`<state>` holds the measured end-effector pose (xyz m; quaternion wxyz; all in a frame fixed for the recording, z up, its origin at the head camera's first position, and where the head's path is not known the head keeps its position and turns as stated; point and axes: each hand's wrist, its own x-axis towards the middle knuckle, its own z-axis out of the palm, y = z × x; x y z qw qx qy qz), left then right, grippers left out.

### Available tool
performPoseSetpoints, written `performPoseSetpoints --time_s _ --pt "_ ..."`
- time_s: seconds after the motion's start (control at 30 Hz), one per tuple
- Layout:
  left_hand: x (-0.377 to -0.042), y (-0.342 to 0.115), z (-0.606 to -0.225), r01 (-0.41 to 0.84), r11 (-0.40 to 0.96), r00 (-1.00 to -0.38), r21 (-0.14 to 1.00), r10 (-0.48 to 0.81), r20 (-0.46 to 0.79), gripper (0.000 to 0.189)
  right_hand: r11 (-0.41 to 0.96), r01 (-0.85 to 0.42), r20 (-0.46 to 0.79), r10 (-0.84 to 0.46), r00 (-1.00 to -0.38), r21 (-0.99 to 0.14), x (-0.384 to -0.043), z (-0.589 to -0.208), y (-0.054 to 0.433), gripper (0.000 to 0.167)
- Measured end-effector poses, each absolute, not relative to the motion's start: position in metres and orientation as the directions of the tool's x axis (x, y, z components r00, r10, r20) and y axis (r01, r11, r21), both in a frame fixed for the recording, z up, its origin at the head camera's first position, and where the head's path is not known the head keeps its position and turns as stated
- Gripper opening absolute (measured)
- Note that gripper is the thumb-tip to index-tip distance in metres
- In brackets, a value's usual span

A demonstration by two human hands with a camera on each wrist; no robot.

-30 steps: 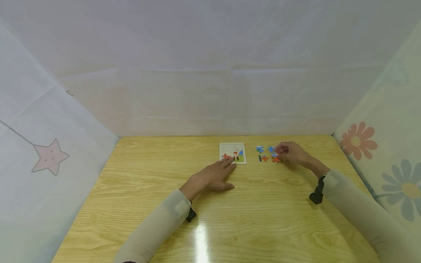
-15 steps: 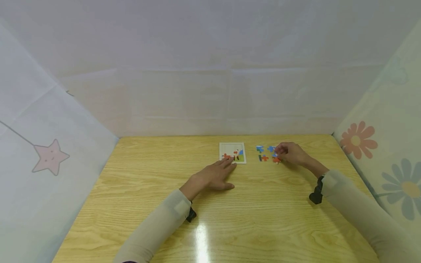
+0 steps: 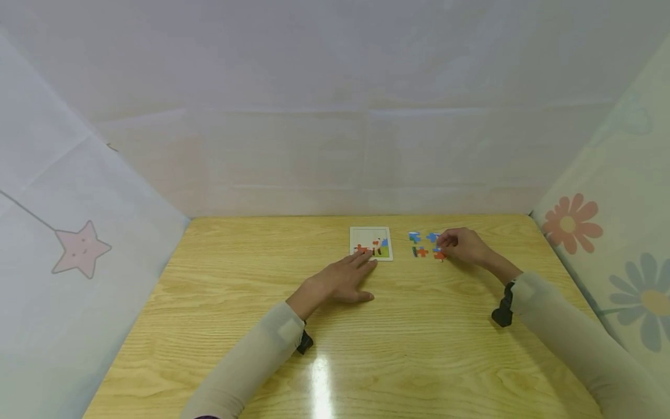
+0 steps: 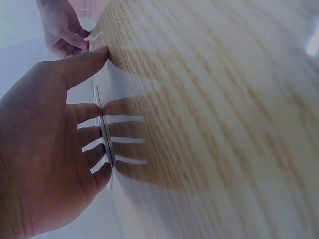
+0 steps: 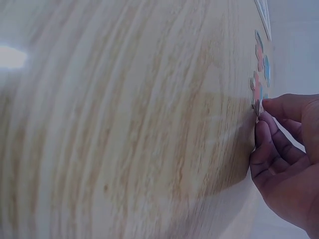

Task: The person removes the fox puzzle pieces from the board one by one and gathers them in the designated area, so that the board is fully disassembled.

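A small jigsaw tray (image 3: 370, 228) with a pale rim lies near the back of the table, with some picture pieces in its lower and right part. My left hand (image 3: 342, 280) rests its straight fingertips on the tray's near edge, thumb spread out on the table. To the right of the tray lie loose jigsaw pieces: two mostly blue, one at the back left (image 3: 414, 237), and two with red, one at the front left (image 3: 420, 252). My right hand (image 3: 466, 245) pinches a small jigsaw piece (image 5: 258, 107) between thumb and fingers beside them; its picture is mostly hidden.
The wood-grain table (image 3: 398, 337) reaches back to a pale cloth wall (image 3: 314, 157). Printed cloth sides stand left and right, with a star (image 3: 81, 249) and flowers (image 3: 570, 224). Each wrist wears a black camera mount, such as the right one (image 3: 503, 311).
My right hand has shifted very slightly beside the loose pieces, and the front right red piece has turned or shifted a little. The left hand stays on the tray.
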<state>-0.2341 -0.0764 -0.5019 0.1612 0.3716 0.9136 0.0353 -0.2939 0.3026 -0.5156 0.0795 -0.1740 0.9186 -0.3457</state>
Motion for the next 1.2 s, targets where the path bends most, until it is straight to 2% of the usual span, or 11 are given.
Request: performPoseSetpoints --time_s 0.4,0.93,1.2 --pt "-0.234 -0.077 -0.502 0.675 0.718 -0.673 0.17 0.694 -0.256 0.087 0.688 -0.311 0.033 -0.385 -0.922 -0.656 -0.296 -0.51 0.289 0.013" --pt "-0.232 -0.076 -0.501 0.668 0.727 -0.681 0.156 0.683 -0.264 0.088 0.618 -0.375 0.053 -0.473 -0.879 -0.691 -0.308 -0.504 0.228 0.02" --pt "-0.232 -0.074 -0.501 0.693 0.706 -0.672 0.146 0.706 -0.225 0.087 0.606 -0.397 0.048 -0.508 -0.86 -0.689 -0.319 -0.501 0.202 0.025"
